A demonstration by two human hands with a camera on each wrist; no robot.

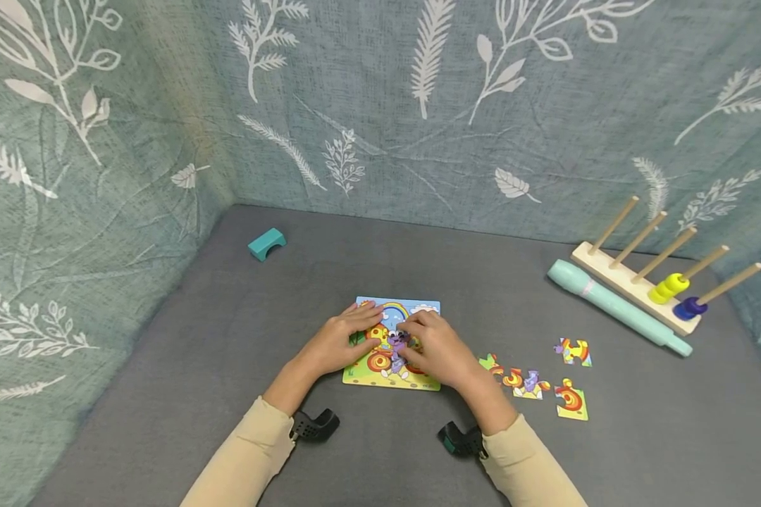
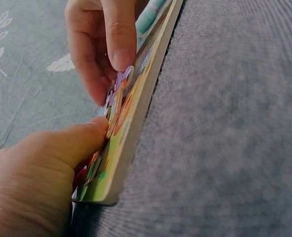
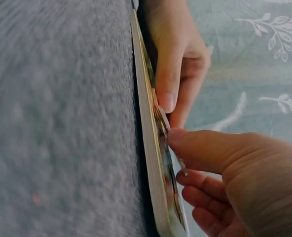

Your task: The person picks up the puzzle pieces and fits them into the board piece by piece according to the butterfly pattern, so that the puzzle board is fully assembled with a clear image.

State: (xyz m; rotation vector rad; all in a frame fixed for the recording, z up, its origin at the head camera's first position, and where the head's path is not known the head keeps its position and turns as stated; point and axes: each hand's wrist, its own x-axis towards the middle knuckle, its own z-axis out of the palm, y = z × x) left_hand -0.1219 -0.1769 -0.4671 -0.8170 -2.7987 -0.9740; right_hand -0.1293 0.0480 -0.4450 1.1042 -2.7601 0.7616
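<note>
A puzzle board [image 1: 394, 384] with a rainbow and a bright cartoon picture lies on the grey table. My left hand [image 1: 344, 341] rests on its left part, thumb touching a yellow-orange piece [image 1: 373, 334]. Over the board's right part, my right hand [image 1: 442, 350] pinches a puzzle piece with purple on it [image 2: 126, 76] between thumb and fingers. That piece sits tilted at the board's surface, partly hidden by the fingers. From the right wrist view, my left thumb [image 3: 168, 89] is close to my right thumb [image 3: 195, 145].
Several loose puzzle pieces [image 1: 573, 400] lie right of the board. Farther right are a mint-green tube-like object [image 1: 621, 310] and a wooden peg stand [image 1: 621, 279] with yellow and dark blue rings. A teal arch block [image 1: 267, 243] sits at the back left, before a leaf-patterned cloth.
</note>
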